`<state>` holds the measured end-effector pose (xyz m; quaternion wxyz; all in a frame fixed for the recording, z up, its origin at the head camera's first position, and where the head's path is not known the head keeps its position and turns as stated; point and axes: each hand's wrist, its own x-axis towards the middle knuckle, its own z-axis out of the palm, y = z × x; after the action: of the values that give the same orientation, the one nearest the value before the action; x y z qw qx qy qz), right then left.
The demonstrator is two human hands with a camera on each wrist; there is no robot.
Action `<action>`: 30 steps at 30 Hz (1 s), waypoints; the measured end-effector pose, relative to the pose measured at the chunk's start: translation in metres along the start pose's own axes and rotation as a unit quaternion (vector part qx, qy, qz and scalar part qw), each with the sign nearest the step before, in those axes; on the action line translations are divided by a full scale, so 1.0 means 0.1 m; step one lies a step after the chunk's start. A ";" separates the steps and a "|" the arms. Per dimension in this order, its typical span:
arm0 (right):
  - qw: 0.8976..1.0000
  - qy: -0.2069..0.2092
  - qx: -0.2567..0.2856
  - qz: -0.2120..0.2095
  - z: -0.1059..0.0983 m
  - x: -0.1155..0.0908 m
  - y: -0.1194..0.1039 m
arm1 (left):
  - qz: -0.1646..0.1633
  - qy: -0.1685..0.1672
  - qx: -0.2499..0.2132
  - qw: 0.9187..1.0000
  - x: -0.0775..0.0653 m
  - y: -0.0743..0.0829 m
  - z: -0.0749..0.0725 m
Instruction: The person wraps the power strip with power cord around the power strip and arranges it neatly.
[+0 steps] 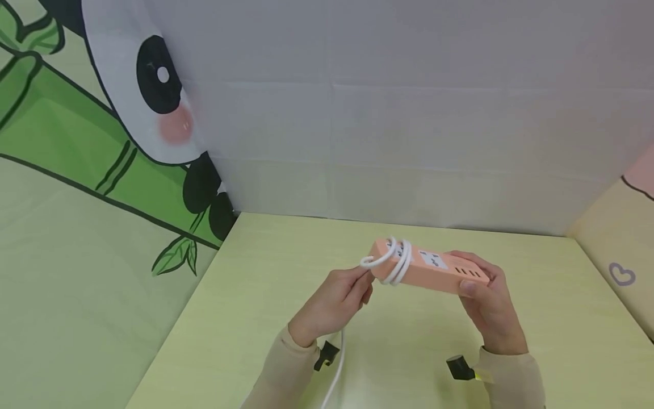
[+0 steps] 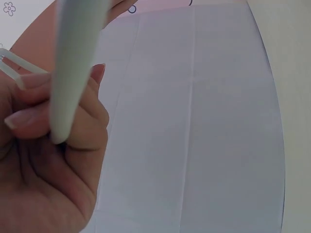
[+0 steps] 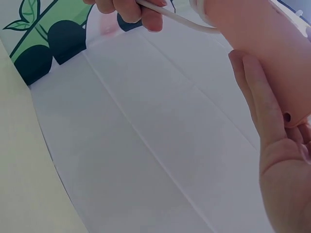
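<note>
A pink power strip (image 1: 439, 279) is held above the table, tilted, its sockets and a row of slots facing up. Several turns of its white cord (image 1: 403, 264) wrap around the left end. My right hand (image 1: 487, 301) grips the strip's right end, thumb on the near side. At the other end, my left hand (image 1: 337, 304) pinches the white cord close to the strip, with fingers curled. From that hand the cord hangs down toward the near edge of the view. In the left wrist view the cord (image 2: 73, 73) passes blurred through the curled fingers.
The pale yellow-green table (image 1: 214, 324) lies under both hands. Behind it stands a grey-white creased wall sheet (image 1: 409, 125). A panda and bamboo print (image 1: 102, 130) covers the left side. Small black devices (image 1: 460, 368) sit at the wrists.
</note>
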<state>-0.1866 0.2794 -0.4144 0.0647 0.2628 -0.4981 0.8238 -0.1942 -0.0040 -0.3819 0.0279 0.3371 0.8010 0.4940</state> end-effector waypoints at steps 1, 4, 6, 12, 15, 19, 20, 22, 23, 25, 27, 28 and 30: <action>1.000 0.008 -0.004 0.003 0.02 0.00 -0.01 | 0.000 0.001 0.002 1.000 -0.01 0.00 -0.01; 0.999 0.034 -0.019 0.010 0.10 -0.01 -0.03 | -0.001 0.002 0.013 1.000 -0.03 0.01 -0.02; 0.998 0.051 -0.027 0.015 0.14 -0.02 -0.04 | -0.010 -0.001 0.010 1.000 -0.05 0.02 -0.03; 0.997 0.068 -0.034 0.016 0.24 -0.04 -0.07 | -0.034 -0.005 -0.011 0.999 -0.11 0.06 -0.07; 0.997 0.073 -0.037 0.016 0.28 -0.05 -0.07 | -0.032 -0.002 -0.005 0.999 -0.13 0.07 -0.08; 0.994 0.103 -0.043 0.020 0.30 -0.04 -0.06 | -0.040 -0.010 -0.009 0.999 -0.11 0.09 -0.08; 0.993 0.112 -0.041 0.018 0.30 -0.03 -0.06 | -0.044 -0.011 -0.011 0.999 -0.11 0.09 -0.08; 0.991 0.127 -0.039 0.014 0.30 -0.03 -0.06 | -0.052 -0.015 -0.020 0.998 -0.10 0.09 -0.08; 0.991 0.126 -0.034 0.011 0.30 -0.03 -0.06 | -0.056 -0.017 -0.024 0.998 -0.10 0.09 -0.08; 0.991 0.131 -0.029 0.005 0.29 -0.02 -0.06 | -0.059 -0.017 -0.030 0.998 -0.11 0.09 -0.08; 0.991 0.129 -0.024 0.000 0.29 -0.02 -0.05 | -0.060 -0.017 -0.031 0.998 -0.11 0.09 -0.08; 0.992 0.125 -0.022 -0.003 0.29 -0.02 -0.05 | -0.058 -0.017 -0.029 0.998 -0.11 0.09 -0.08; 0.992 0.127 -0.023 -0.007 0.29 -0.02 -0.05 | -0.056 -0.014 -0.024 0.998 -0.11 0.09 -0.08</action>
<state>-0.1725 0.2569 -0.4007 0.1392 0.1585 -0.5030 0.8382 -0.1836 -0.0139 -0.3734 0.0747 0.2977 0.8062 0.5058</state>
